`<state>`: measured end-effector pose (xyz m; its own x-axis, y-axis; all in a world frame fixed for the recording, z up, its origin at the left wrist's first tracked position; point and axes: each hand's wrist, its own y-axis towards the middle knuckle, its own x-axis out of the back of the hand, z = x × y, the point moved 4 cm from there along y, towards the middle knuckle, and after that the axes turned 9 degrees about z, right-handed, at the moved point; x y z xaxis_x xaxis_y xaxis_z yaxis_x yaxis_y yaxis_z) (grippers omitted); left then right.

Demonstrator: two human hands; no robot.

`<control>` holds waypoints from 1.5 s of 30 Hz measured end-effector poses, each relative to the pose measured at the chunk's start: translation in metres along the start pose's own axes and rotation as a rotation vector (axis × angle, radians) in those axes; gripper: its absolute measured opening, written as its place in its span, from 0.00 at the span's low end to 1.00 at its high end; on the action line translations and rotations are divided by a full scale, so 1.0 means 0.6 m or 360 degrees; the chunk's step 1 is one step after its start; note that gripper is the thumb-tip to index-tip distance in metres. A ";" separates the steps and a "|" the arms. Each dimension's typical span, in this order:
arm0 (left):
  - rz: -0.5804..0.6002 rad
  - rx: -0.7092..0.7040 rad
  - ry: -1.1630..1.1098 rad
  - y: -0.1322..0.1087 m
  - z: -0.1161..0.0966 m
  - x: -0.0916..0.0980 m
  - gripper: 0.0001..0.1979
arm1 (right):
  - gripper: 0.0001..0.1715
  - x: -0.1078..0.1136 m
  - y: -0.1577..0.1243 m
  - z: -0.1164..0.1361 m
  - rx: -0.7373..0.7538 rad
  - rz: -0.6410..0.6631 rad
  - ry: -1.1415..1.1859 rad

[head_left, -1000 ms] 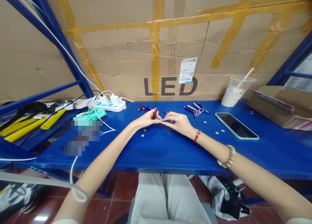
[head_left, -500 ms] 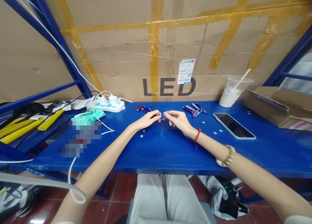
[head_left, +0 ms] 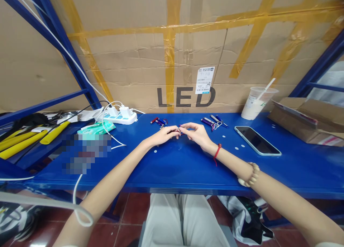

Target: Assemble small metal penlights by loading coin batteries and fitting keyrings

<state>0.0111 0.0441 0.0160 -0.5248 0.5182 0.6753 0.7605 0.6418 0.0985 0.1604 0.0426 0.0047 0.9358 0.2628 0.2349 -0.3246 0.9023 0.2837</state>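
Observation:
My left hand (head_left: 166, 134) is closed over a small, dark red, shiny piece, mostly hidden by the fingers. Fingertips meet above the blue table, where my right hand (head_left: 197, 133) pinches at the same spot; what it grips is too small to make out. Behind my left hand lie several slim red and blue metal tubes (head_left: 159, 121) with small clasps. To the right of my right hand is another bunch of slim purple, silver and blue tubes (head_left: 208, 122) with metal clips. Small pale discs (head_left: 236, 148) are scattered on the table.
A phone (head_left: 258, 141), a drink cup with a straw (head_left: 254, 105) and an open cardboard box (head_left: 303, 119) are at the right. At the left are a white power strip (head_left: 123, 118), a green soft pack (head_left: 94, 130) and loose white cables. A large carton (head_left: 134, 67) stands behind.
Both hands have drawn together, and the fingertips now touch or overlap. The left hand has rolled over the small piece, which shows less. The tubes on the table have stayed put.

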 end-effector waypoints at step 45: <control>-0.0386 0.0583 0.0313 -0.030 0.066 0.056 0.17 | 0.12 -0.007 -0.018 0.027 0.0634 0.0054 -0.1122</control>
<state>-0.0352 0.0722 0.0080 -0.5612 0.2347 0.7937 0.4215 0.9063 0.0300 0.1576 0.0260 0.0154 0.6612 -0.1092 0.7422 -0.5000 0.6734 0.5445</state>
